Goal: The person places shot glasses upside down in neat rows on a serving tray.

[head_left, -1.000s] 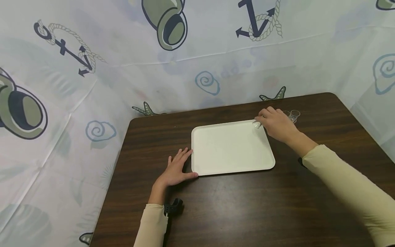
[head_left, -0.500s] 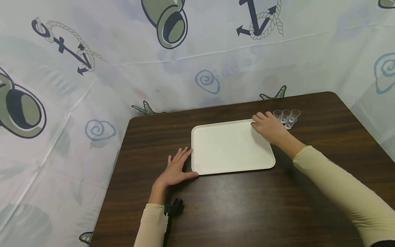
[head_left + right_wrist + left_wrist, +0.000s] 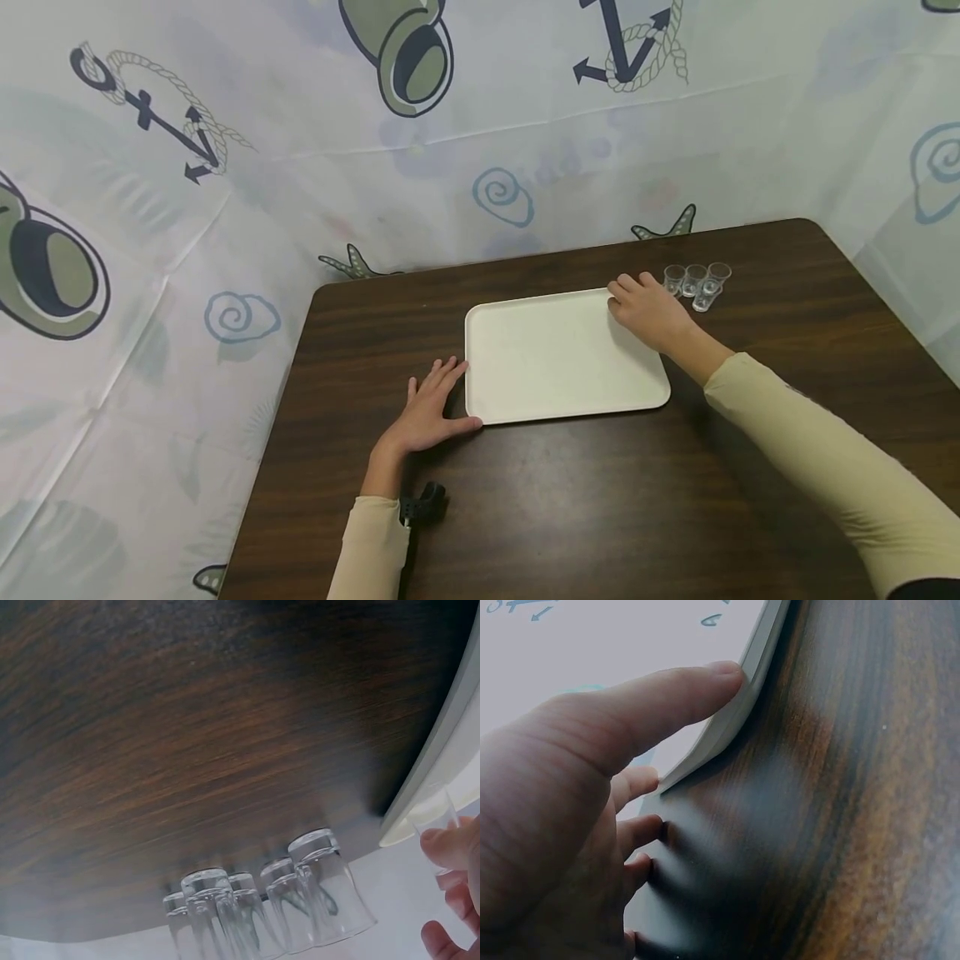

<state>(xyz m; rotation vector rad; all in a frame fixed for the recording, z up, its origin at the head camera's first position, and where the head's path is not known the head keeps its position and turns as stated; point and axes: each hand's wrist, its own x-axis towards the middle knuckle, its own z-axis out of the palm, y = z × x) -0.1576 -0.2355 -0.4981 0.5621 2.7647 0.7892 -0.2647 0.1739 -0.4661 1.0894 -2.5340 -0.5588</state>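
My left hand (image 3: 426,414) rests with fingers spread at the near left corner of a cream tray (image 3: 562,367). In the left wrist view its thumb (image 3: 712,682) touches the tray's edge, and the other fingers reach down around the corner. Over the tray's far right corner my right hand (image 3: 647,312) pinches a clear shot glass (image 3: 436,814), partly visible between thumb and fingers in the right wrist view. From the head view that glass is hidden behind the hand. Beside the right hand, several more clear shot glasses (image 3: 696,282) stand close together on the table.
The dark wood-grain table (image 3: 540,508) extends around the tray. Its far edge lies near a pale hanging cloth (image 3: 420,192) printed with anchors and shells. In the right wrist view the grouped glasses (image 3: 259,900) stand a short way from the tray's edge.
My right hand has shifted left and inward over the tray's corner with the shot glass, bringing the grouped glasses into fuller view. My left hand has stayed in place.
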